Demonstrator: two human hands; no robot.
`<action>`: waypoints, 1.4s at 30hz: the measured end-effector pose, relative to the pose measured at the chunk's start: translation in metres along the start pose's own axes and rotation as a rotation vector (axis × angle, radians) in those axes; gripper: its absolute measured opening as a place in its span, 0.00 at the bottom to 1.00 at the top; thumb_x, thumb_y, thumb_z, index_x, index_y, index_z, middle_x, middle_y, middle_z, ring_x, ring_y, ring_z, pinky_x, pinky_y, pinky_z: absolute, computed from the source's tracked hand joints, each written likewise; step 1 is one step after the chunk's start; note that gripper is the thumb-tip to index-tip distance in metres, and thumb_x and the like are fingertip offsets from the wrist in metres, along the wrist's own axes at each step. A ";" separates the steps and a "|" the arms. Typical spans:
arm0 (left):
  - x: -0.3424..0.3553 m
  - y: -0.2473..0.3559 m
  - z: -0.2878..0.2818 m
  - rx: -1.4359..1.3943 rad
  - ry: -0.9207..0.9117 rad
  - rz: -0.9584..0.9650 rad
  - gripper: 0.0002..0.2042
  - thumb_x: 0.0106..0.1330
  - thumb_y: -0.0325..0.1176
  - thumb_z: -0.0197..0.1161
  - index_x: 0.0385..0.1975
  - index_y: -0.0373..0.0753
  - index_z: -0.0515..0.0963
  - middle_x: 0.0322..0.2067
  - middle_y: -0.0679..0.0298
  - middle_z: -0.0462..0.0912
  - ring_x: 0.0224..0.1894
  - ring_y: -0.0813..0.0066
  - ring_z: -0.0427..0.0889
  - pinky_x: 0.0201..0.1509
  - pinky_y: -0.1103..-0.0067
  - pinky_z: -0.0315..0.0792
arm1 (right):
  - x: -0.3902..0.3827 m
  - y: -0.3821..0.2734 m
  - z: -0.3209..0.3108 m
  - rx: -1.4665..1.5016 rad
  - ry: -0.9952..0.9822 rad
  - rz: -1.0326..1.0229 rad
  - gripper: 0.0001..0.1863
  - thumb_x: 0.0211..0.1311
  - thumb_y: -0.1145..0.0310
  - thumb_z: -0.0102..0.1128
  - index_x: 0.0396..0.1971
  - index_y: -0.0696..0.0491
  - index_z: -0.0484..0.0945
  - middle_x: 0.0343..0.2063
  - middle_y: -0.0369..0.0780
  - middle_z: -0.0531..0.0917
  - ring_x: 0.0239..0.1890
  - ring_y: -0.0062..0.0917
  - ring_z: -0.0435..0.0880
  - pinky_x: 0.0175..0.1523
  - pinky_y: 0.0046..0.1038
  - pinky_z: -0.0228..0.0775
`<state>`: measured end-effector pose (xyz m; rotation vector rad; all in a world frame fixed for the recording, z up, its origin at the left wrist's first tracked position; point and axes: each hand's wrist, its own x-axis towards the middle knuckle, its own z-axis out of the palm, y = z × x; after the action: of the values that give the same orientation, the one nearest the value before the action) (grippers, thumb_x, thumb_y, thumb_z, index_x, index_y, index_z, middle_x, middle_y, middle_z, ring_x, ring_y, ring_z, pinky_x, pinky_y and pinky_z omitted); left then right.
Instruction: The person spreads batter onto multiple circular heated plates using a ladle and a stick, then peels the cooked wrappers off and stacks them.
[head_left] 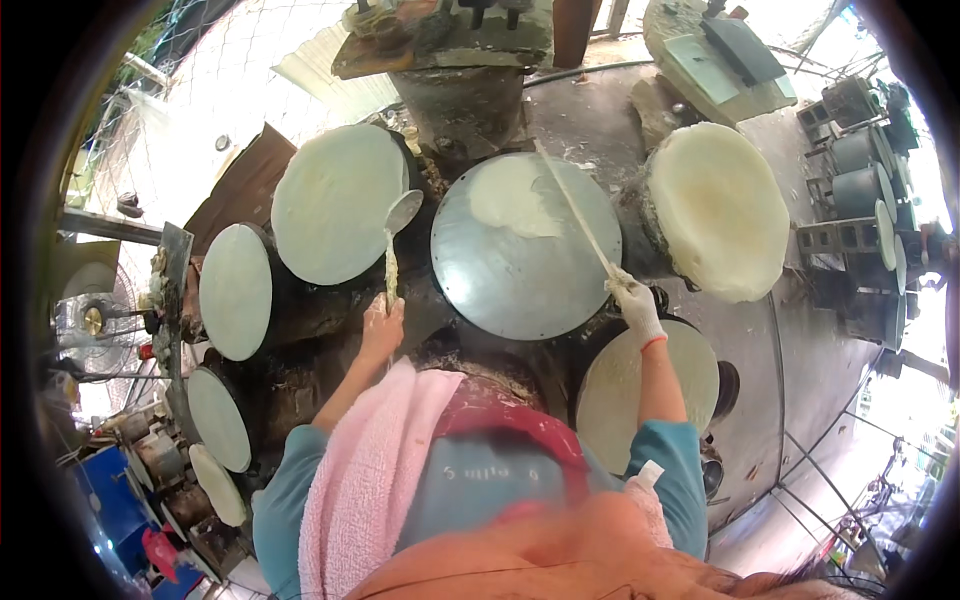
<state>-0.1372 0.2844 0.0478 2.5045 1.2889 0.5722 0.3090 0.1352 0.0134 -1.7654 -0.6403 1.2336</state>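
My bare left hand (382,325) is closed round the batter-caked handle of a metal ladle (404,212). The ladle's bowl is by the right rim of a round griddle covered with a pale sheet of batter (335,205). My right hand (637,308), in a white knit glove, grips a long thin stick (574,207). That stick slants across the middle round metal griddle (500,290). A patch of pale wet batter (512,200) lies on the far part of this griddle, left of the stick, with bare shiny metal around it.
To the right, a griddle carries a thick-edged pale round sheet (718,212). Another coated griddle (648,390) sits under my right forearm. Several smaller coated rounds (235,290) line the left side. Beyond the middle griddle stands a dark block-like stand (460,105).
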 end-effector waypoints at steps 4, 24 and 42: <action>-0.017 -0.007 0.003 -0.269 -0.146 -0.429 0.11 0.65 0.33 0.52 0.30 0.29 0.71 0.21 0.46 0.73 0.27 0.49 0.73 0.33 0.64 0.69 | -0.005 -0.035 0.032 -0.077 -0.316 0.119 0.20 0.58 0.69 0.60 0.50 0.60 0.75 0.36 0.29 0.78 0.35 0.12 0.71 0.41 0.15 0.64; 0.097 -0.026 0.043 0.383 -0.203 0.044 0.14 0.62 0.35 0.56 0.40 0.31 0.75 0.27 0.52 0.79 0.26 0.61 0.80 0.27 0.72 0.74 | 0.032 -0.018 -0.012 -0.116 -0.185 -0.064 0.21 0.56 0.70 0.63 0.50 0.61 0.75 0.43 0.37 0.78 0.44 0.16 0.74 0.49 0.17 0.67; 0.009 -0.039 -0.053 -0.329 -0.362 0.505 0.09 0.63 0.31 0.56 0.34 0.30 0.73 0.21 0.50 0.77 0.20 0.55 0.76 0.24 0.70 0.70 | -0.141 0.012 0.203 0.782 -0.075 0.297 0.11 0.63 0.60 0.55 0.38 0.51 0.74 0.13 0.29 0.67 0.09 0.14 0.61 0.13 0.19 0.52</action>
<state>-0.1847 0.3172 0.0808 2.4871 0.3951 0.3642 0.0676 0.0904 0.0425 -1.1706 0.0922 1.4886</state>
